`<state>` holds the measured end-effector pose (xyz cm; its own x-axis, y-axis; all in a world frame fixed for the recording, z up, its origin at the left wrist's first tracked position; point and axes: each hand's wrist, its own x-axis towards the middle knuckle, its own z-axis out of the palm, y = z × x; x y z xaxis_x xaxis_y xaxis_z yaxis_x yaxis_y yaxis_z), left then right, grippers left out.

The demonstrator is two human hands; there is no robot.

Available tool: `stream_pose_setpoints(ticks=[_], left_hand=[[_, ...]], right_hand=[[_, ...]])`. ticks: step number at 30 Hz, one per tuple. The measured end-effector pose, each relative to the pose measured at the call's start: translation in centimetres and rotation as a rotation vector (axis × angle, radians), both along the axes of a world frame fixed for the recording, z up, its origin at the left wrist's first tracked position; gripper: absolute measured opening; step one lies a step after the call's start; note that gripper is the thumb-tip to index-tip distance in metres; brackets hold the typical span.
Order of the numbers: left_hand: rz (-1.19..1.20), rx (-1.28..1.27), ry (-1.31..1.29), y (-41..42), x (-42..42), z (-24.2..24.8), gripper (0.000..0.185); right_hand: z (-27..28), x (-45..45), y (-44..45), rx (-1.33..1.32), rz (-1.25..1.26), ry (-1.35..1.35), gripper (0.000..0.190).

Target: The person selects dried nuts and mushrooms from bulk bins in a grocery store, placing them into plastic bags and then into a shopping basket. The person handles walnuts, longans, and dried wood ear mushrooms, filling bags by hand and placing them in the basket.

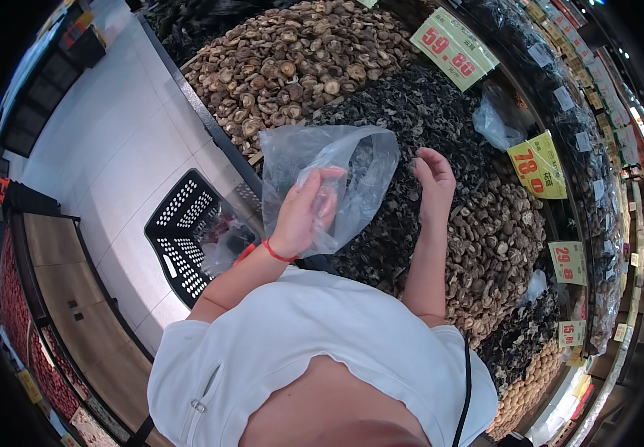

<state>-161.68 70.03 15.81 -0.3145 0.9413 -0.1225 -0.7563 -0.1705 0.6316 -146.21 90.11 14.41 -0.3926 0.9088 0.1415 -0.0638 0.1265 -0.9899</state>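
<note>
A clear plastic bag (pixel 369 151) hangs from my left hand (pixel 302 209), its mouth spread towards the right. The thumb and fingers of that hand grip its side, partly behind the thin film. My right hand (pixel 436 173) is just above a heap of dried black fungus (pixel 394 112), right of the bag and apart from it. Its fingers are curled and the thumb is near them; whether a small piece lies between the tips cannot be made out. Dried shiitake mushrooms (pixel 294 61) are piled beyond the bag.
A black shopping basket (pixel 182 246) with bagged goods stands on the tiled floor (pixel 115 151) at left. More dried mushrooms (pixel 492 246) lie at right, beside price cards (pixel 537 167) and a crumpled plastic bag (pixel 495 120). The display's dark edge (pixel 199 112) runs along the floor side.
</note>
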Motion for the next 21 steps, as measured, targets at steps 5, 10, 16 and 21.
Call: stream_pose_setpoints(ticks=[5,10,16,21], left_hand=[[0.002,0.002,0.015,0.2,-0.1,-0.3,0.040],[-0.010,-0.011,-0.007,0.3,0.0,-0.4,0.039],[-0.010,-0.019,-0.014,0.3,0.0,-0.6,0.038],[-0.012,-0.023,-0.016,0.3,-0.1,-0.4,0.039]], right_hand=[[-1.2,3.8,0.9,0.428,-0.057,-0.783,0.077],[-2.6,4.0,-0.6,0.400,-0.027,-0.915,0.083],[-2.9,3.2,-0.1,0.417,-0.089,-0.967,0.085],[-2.5,3.8,1.1,0.313,-0.045,-0.804,0.084]])
